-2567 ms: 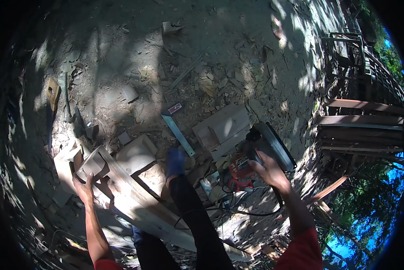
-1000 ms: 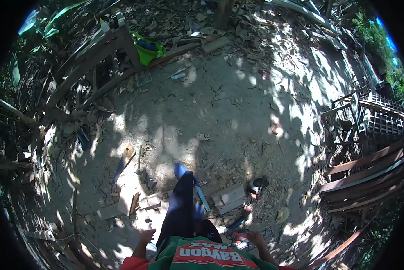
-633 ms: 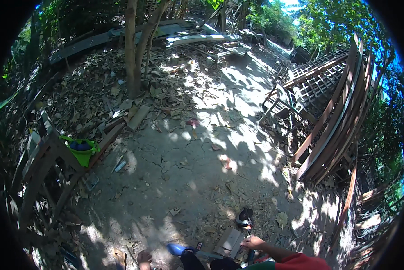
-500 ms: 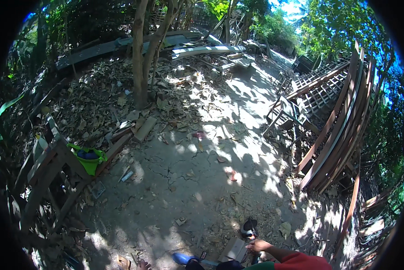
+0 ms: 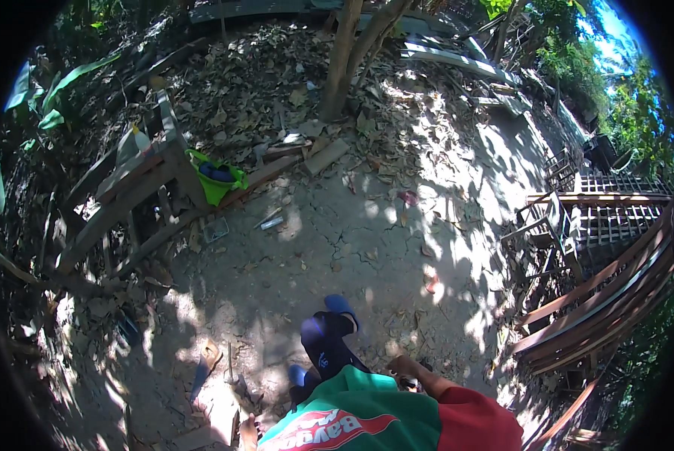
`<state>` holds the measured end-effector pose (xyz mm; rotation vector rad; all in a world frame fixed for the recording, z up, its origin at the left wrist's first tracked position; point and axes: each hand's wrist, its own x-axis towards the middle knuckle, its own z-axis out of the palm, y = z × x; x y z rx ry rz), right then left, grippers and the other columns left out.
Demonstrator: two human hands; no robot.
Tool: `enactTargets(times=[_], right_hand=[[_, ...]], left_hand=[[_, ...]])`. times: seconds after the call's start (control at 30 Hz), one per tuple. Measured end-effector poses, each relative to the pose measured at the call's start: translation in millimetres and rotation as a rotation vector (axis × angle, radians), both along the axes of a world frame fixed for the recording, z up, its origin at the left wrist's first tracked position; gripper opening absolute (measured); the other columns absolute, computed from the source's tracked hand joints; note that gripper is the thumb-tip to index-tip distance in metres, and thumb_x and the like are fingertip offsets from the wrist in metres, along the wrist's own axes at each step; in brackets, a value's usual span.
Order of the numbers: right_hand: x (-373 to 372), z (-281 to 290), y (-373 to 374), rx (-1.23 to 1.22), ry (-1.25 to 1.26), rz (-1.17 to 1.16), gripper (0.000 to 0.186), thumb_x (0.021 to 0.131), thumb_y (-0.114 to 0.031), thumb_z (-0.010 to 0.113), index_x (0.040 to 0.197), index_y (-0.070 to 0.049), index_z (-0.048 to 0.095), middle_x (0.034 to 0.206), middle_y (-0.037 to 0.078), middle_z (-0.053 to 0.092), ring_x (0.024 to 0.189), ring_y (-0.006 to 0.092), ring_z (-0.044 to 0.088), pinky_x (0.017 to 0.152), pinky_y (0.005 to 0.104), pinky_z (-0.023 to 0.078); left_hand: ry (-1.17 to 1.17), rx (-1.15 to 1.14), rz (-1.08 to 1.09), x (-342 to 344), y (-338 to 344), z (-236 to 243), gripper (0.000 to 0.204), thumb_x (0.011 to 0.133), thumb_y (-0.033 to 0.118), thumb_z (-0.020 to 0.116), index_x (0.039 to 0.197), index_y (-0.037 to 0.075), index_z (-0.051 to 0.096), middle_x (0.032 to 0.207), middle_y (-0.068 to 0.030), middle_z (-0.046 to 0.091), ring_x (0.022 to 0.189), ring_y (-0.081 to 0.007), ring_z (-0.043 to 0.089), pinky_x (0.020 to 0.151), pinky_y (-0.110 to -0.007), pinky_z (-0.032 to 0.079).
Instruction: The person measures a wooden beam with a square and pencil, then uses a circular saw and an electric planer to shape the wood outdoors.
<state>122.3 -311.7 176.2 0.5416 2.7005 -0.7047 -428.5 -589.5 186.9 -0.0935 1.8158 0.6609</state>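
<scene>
My right hand (image 5: pixel 405 366) is in front of my body at the right, its fingers curled in. Whatever it may hold is too small or hidden to name. Beneath its wrist lies a dark object (image 5: pixel 410 383), mostly covered by the arm. Low at the left, beside my shirt, my left hand (image 5: pixel 248 432) shows only in part, fingers stretched out and nothing visible in them. Near it on the ground are a handsaw (image 5: pixel 202 372) with an orange-brown handle and a thin-handled tool (image 5: pixel 230 364). A pale wood piece (image 5: pixel 223 413) lies closest to that hand.
A wooden frame (image 5: pixel 145 180) stands at the left, with a bright green bag (image 5: pixel 220 180) holding something dark blue. Long boards (image 5: pixel 600 301) and a lattice panel (image 5: pixel 622 214) are stacked at the right. A tree trunk (image 5: pixel 341 79) rises from dry leaves ahead.
The view has tipped down and turned left, bringing my shirt, legs and blue shoes into sight. My body looks upright with one foot forward. The wood block by my right hand no longer shows.
</scene>
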Motion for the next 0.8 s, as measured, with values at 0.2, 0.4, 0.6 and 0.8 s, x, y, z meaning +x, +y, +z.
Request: enactTargets(times=[0.2,0.4,0.6,0.8], right_hand=[[-186.0,-23.0,231.0,-0.524,-0.569,-0.497,0.034,0.088,-0.023,0.052,0.118,-0.014,0.065,0.101,0.010,0.069,0.094,0.0273,0.067,0.078,0.0440,0.053],[-318.2,52.0,521.5,0.031,-0.037,-0.509,0.035,0.091,-0.035,0.050,0.101,-0.008,0.070,0.094,0.020,0.068,0.090,0.0387,0.065,0.078,0.0477,0.050],[-436.9,91.9,632.4,-0.370,0.253,-0.464,0.037,0.092,-0.033,0.054,0.099,0.001,0.067,0.078,0.009,0.067,0.065,0.0192,0.064,0.061,0.0317,0.051],[-485.8,30.0,570.7,-0.574,-0.509,-0.306,0.031,0.094,-0.030,0.055,0.112,-0.006,0.065,0.085,0.011,0.070,0.072,0.0228,0.069,0.063,0.0380,0.057]], left_hand=[[0.025,0.068,0.134,-14.8,181.9,20.0,0.047,0.097,0.044,0.052,0.099,-0.002,0.064,0.082,-0.0102,0.067,0.062,-0.0168,0.065,0.050,-0.029,0.050],[-0.005,0.123,0.394,6.9,295.0,55.0,0.042,0.096,0.041,0.056,0.099,-0.001,0.063,0.086,-0.0085,0.066,0.066,-0.0153,0.065,0.052,-0.027,0.050],[0.107,0.275,0.609,60.8,332.2,112.0,0.038,0.092,0.036,0.062,0.111,0.003,0.063,0.089,-0.0023,0.064,0.070,-0.0104,0.060,0.057,-0.024,0.048],[0.409,0.124,0.948,102.3,314.5,133.5,0.046,0.093,0.034,0.061,0.122,-0.001,0.061,0.098,-0.0108,0.068,0.082,-0.0142,0.064,0.073,-0.030,0.051]])
